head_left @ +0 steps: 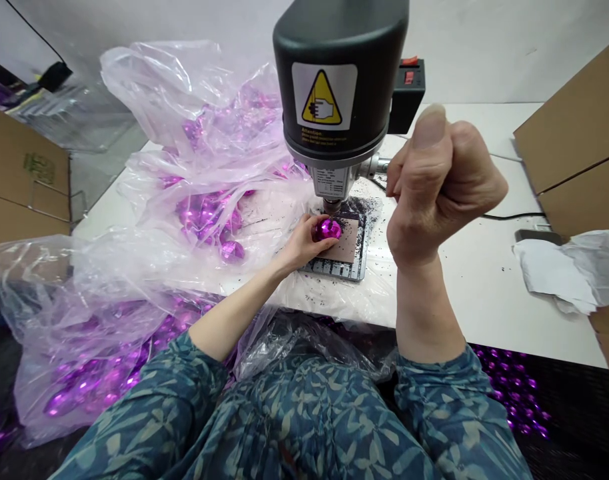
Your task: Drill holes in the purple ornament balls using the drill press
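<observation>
My left hand [302, 243] grips a shiny magenta-purple foil ball [328, 230] directly under the chuck [330, 205] of a benchtop drill press [339, 87]. The ball sits on a brown pad [347, 243] on the drill's metal base plate [334, 268], and its top is close to the bit, with the contact hidden. My right hand [442, 187] is raised in a closed fist beside the drill head, holding nothing visible. Dark shavings [372, 223] are scattered around the base plate.
Clear plastic bags [194, 133] full of purple balls spill over the white table [477, 280] to the left. More purple balls lie on the dark floor [514, 393]. Cardboard sheets [569, 133] stand at both sides, and crumpled white paper [554, 267] lies at right.
</observation>
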Action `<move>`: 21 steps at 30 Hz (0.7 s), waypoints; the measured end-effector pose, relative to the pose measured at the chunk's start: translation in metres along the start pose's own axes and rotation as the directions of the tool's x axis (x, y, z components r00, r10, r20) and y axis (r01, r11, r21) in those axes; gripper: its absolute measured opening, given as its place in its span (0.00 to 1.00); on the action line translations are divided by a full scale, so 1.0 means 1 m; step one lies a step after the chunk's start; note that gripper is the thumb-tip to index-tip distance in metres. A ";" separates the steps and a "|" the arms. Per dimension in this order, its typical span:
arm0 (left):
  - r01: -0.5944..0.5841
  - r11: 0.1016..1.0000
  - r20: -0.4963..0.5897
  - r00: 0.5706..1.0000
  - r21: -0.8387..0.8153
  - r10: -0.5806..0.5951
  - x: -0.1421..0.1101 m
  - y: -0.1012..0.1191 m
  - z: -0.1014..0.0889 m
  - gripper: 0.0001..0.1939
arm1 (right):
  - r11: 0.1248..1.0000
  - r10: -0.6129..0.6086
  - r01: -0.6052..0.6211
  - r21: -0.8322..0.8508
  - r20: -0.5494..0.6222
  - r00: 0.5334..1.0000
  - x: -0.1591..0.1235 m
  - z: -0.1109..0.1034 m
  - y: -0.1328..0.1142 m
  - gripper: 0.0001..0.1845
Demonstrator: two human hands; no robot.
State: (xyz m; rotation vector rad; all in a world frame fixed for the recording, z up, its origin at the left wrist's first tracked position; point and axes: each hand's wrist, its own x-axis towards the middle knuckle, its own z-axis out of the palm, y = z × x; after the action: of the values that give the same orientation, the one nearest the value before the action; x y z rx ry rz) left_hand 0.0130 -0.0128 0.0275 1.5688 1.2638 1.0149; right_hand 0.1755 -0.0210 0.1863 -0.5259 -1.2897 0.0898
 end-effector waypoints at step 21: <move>-0.151 0.977 0.029 0.989 0.148 0.148 0.000 0.001 0.007 0.29 | 0.971 -0.224 0.228 0.070 -0.070 0.972 -0.008 -0.003 0.008 0.31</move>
State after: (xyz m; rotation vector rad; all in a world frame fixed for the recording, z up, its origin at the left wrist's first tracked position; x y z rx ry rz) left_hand 0.0196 -0.0137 0.0266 1.8072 1.2488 1.0163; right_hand 0.1777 -0.0181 0.1753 -0.3097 -1.2720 -0.0657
